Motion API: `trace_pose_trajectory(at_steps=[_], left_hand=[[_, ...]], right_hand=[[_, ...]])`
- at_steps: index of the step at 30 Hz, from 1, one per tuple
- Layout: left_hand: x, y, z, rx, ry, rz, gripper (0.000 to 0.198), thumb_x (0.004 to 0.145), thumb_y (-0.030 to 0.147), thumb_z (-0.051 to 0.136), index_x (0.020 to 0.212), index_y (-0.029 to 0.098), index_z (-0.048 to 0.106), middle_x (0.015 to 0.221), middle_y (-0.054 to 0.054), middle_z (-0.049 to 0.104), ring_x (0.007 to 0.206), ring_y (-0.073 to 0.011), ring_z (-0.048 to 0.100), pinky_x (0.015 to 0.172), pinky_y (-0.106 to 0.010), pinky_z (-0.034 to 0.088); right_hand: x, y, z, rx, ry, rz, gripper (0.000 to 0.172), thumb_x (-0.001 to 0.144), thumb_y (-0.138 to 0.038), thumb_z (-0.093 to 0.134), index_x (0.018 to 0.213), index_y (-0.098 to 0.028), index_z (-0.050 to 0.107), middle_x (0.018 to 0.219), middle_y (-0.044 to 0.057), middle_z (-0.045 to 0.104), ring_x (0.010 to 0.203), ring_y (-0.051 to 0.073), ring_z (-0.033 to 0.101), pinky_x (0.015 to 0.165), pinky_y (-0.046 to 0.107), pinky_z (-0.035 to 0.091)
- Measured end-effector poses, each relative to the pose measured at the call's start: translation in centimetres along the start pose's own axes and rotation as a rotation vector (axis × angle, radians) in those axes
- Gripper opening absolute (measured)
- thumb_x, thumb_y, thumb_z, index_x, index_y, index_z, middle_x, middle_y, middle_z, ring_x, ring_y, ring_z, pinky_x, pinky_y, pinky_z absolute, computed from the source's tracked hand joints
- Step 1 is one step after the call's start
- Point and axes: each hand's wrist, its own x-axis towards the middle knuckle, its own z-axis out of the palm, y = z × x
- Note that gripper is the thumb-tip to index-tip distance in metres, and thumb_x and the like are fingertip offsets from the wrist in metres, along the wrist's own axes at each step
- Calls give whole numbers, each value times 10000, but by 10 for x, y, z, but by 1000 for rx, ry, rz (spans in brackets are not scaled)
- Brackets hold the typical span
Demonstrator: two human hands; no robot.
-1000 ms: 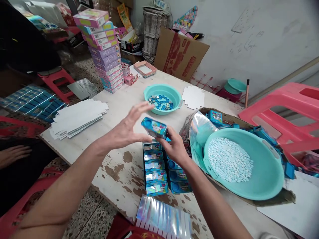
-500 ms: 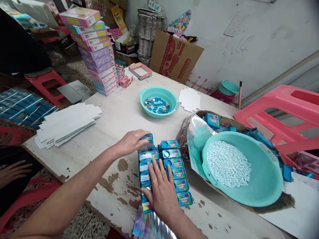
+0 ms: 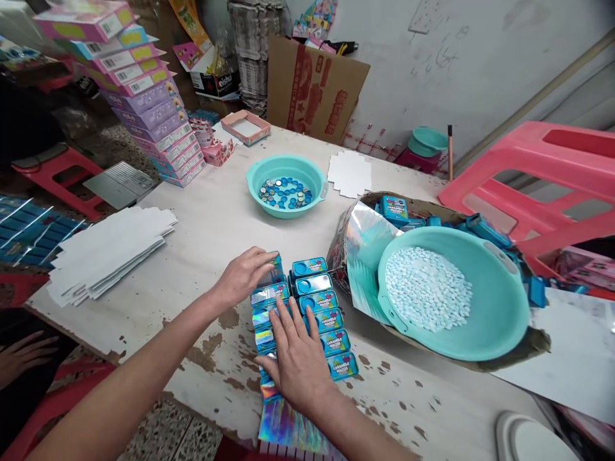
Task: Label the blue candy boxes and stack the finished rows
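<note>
Pressing flat on two rows of small blue candy tins (image 3: 323,306), the person's right hand (image 3: 298,363) is lying open with fingers spread over the near tins, gripping nothing. The left hand (image 3: 245,275) is resting palm-down, fingers loosely together, on the far end of the left row. The tins are sitting on the worn white table (image 3: 211,224), just beside the large teal basin (image 3: 500,314) of white tablets. Judging by this, a double row is already lined up, while more loose tins are waiting in the cardboard tray (image 3: 418,203) behind the basin. A second ago the right hand was holding one tin in the air and the left was raised open; both are now down on the rows.
</note>
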Motion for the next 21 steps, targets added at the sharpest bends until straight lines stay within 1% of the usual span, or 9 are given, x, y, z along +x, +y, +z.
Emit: trace_pose_trajectory(at_steps=[5,7,11,14,16,17,19,20,21], left_hand=[[-12,-3,8,13,-14,-21,394,907,367,359,1203,204,561,1153,-94,558,1072,-190,524,930,-343,438],[-17,-1,14,31,-74,9,421,911,380,341,1258,217,514,1248,-95,521,1159,-202,471,982,-361,402],[-22,2,21,133,-271,58,512,918,434,288,1388,236,324,1475,-78,275,1346,-229,240,1096,-438,227],[-22,0,21,176,-302,61,563,908,503,244,1388,218,319,1498,-83,212,1366,-248,194,1102,-484,170],[-32,0,21,159,-210,42,603,883,563,267,1353,200,374,1466,-90,296,1352,-271,224,1083,-508,200],[-43,2,22,145,-115,6,596,876,575,282,1321,202,413,1424,-81,375,1337,-277,256,1065,-515,233],[-75,15,25,115,116,-121,493,897,535,281,1207,234,517,1265,-31,552,1287,-263,341,995,-507,320],[-96,27,27,82,182,-173,463,932,469,208,1148,253,555,1195,-13,596,1266,-244,371,942,-504,348],[-118,42,30,23,139,-194,498,948,407,117,1126,272,562,1172,-13,604,1261,-232,377,904,-514,349]], right_hand=[[-4,4,1,42,15,18,713,825,-557,467,1383,-137,323,1485,115,213,1371,325,151,1074,564,182],[-4,6,2,50,19,15,717,826,-551,472,1382,-123,322,1484,124,211,1374,322,135,1082,557,172],[-2,3,1,88,34,23,675,835,-497,493,1363,-103,349,1476,137,240,1377,314,125,1094,546,154],[-8,5,-13,190,100,13,592,850,-455,488,1326,-115,401,1446,135,316,1368,295,172,1090,527,190],[-26,18,-26,308,209,43,509,868,-404,474,1302,-142,427,1411,125,375,1343,258,250,1075,475,261],[-40,31,-31,369,283,105,462,879,-367,458,1291,-159,433,1385,120,407,1315,235,308,1058,444,299],[-82,62,-34,454,426,351,377,894,-312,426,1247,-187,463,1283,115,501,1212,207,439,1009,412,362],[-109,80,-32,475,450,491,342,894,-311,420,1206,-189,491,1209,113,548,1145,204,493,974,407,392],[-137,96,-26,493,427,620,321,888,-331,427,1157,-184,522,1136,110,583,1074,207,535,928,405,424]])
